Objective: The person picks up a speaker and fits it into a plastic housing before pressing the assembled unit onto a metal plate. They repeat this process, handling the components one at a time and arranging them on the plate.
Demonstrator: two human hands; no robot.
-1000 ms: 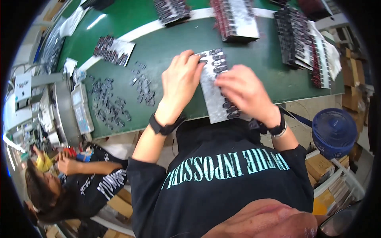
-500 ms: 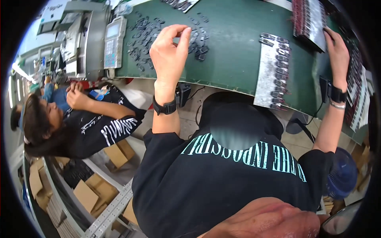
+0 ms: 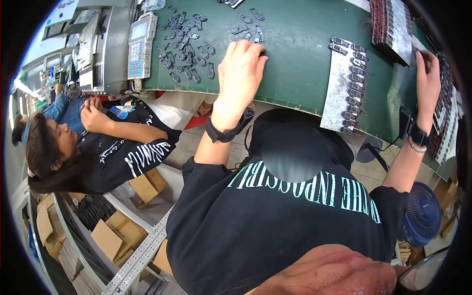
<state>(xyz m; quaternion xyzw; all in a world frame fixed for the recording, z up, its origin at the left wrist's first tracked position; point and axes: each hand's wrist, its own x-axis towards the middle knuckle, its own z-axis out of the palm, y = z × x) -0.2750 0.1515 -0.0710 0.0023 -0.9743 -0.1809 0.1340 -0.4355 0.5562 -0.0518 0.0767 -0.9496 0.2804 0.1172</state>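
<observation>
My left hand point(image 3: 241, 69) is over the green table with its fingers bent down and closed. A small black part point(image 3: 262, 53) shows at the fingertips; whether it is gripped is hidden. More small black plastic parts point(image 3: 182, 49) lie loose to its left and beyond it. Off to the right, my right hand point(image 3: 427, 78) has curled fingers beside a stack of white boards point(image 3: 400, 29) edged with dark parts and red wires. What those fingers hold, if anything, cannot be made out. Between my hands lies a white board point(image 3: 337, 88) with a row of black parts along its right side.
A grey handheld keypad device with a screen point(image 3: 141, 49) stands at the table's left edge. More wired boards point(image 3: 445, 113) lie at the far right. A co-worker point(image 3: 98, 142) sits on the left. A blue fan point(image 3: 421, 214) and cardboard boxes point(image 3: 120, 236) stand below.
My left hand has moved right and lowered from a raised pinch onto the table. My right hand has come away from the board stack's edge, slightly right and nearer, its fingers more curled.
</observation>
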